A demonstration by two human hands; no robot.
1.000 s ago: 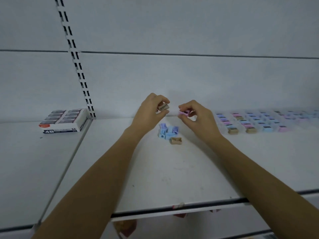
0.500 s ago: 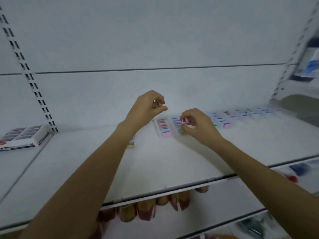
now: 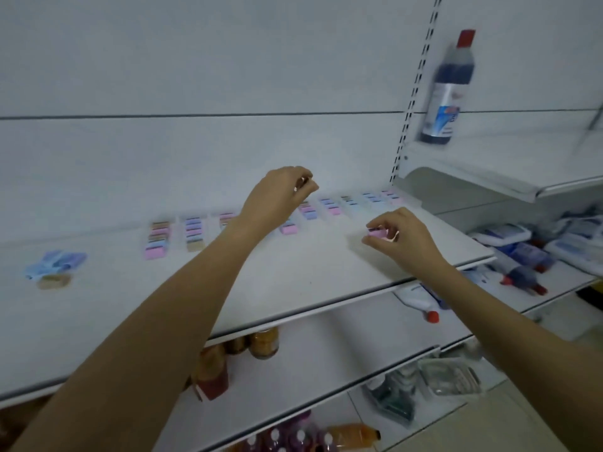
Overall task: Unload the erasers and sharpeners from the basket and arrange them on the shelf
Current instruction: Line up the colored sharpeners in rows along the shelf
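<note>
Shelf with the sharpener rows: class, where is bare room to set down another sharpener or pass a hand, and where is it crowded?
Bare: the front strip of the shelf, between the sharpener rows and its front edge; also the gap between the loose pile and the leftmost row. Crowded: the back, where rows sit close and the left hand hovers.

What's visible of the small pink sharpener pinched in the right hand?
The small pink plastic-looking block sharpener is pinched between thumb and fingers of the right hand, low over the white shelf board near its right end, in front of the arranged rows of small pastel blocks. Only its pink side and a darker top edge show; the hand covers the rest. Blur hides blade and hole, and whether it touches the shelf cannot be told.
</note>
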